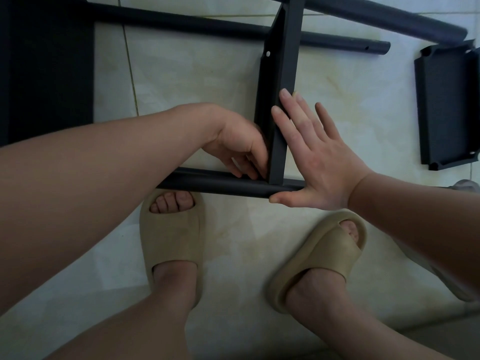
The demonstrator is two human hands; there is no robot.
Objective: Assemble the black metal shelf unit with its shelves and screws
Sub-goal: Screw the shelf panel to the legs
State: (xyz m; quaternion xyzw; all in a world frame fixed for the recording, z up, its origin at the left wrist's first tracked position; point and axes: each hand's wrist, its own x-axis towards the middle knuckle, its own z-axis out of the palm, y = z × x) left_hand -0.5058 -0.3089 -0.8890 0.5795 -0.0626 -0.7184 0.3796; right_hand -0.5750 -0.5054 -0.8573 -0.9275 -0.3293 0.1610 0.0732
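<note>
A black metal shelf (281,74) stands on edge, running from a far black pole (207,24) down to a near black pole (220,184) that lies across the floor above my feet. My left hand (239,144) reaches into the inner corner where shelf and near pole meet, its fingers curled and its fingertips together at the joint; whether they pinch a screw is hidden. My right hand (314,157) lies flat with straight fingers against the shelf's right face, its thumb along the near pole.
A second black shelf (446,105) lies flat on the tiled floor at the right. Another black pole (389,16) runs across the top right, and a large dark panel (46,68) fills the upper left. My feet in beige slides (171,237) stand just below the near pole.
</note>
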